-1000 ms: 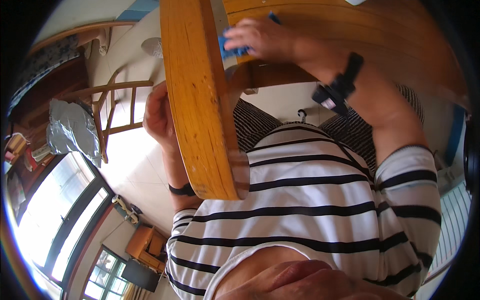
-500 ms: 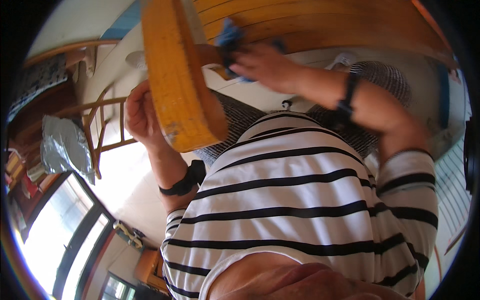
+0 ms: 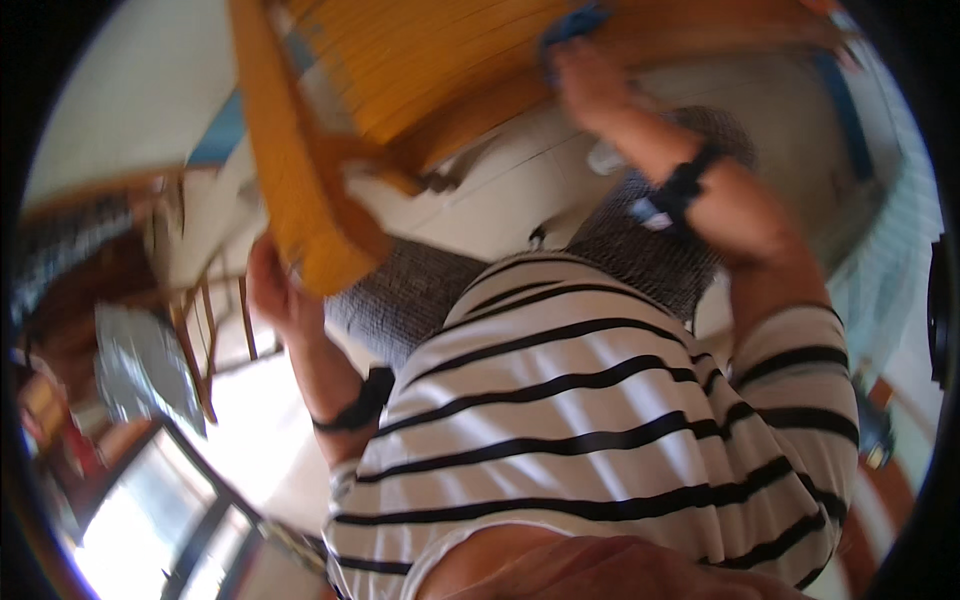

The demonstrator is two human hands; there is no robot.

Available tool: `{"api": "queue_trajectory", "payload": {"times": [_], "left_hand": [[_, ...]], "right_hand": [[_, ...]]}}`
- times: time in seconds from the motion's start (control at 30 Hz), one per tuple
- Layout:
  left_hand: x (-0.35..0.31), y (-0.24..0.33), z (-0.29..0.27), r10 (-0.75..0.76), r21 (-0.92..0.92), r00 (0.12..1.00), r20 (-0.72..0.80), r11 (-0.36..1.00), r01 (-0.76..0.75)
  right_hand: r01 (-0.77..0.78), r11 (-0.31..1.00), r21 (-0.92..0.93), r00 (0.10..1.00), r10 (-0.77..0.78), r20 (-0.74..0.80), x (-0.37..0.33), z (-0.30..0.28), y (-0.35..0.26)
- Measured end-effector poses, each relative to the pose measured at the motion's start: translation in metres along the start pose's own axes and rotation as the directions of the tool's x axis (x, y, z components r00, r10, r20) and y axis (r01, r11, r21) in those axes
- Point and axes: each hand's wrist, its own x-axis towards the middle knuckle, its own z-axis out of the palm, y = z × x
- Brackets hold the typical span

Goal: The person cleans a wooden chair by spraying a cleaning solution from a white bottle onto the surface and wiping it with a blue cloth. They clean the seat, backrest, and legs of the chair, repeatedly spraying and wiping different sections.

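Observation:
A thick, yellow-brown wooden armrest (image 3: 290,170) rises at the left, its rounded end toward me. My left hand (image 3: 272,290) is at the outer side of that end with its fingers bent against the wood, partly hidden behind it and blurred. Further off and to the right, my right hand (image 3: 597,88) is closed on a crumpled blue cloth (image 3: 570,30). The cloth lies against the front part of the slatted wooden seat (image 3: 440,60) of the same colour.
My knees (image 3: 420,285) in dark patterned trousers are below the seat's front edge. At the left stand a wooden chair frame (image 3: 208,330) and a silvery plastic bag (image 3: 145,365). A bright glass door (image 3: 140,510) shows at the lower left.
My right hand has moved right and farther away with the blue cloth, from near the armrest to along the seat. The view has shifted; my left hand remains at the armrest's end.

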Motion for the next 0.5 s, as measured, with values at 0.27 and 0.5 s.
{"api": "queue_trajectory", "payload": {"times": [0.27,0.5], "left_hand": [[0.012,-0.008,0.012,-0.122,0.058,0.991,0.045,0.991,0.119],[0.032,0.045,0.016,-0.117,0.135,0.990,0.073,0.985,0.106]], "right_hand": [[0.393,0.880,0.268,0.914,-0.341,-0.220,-0.028,0.004,-0.115],[0.298,0.852,0.430,0.935,-0.351,0.047,-0.018,-0.009,-0.114]]}}
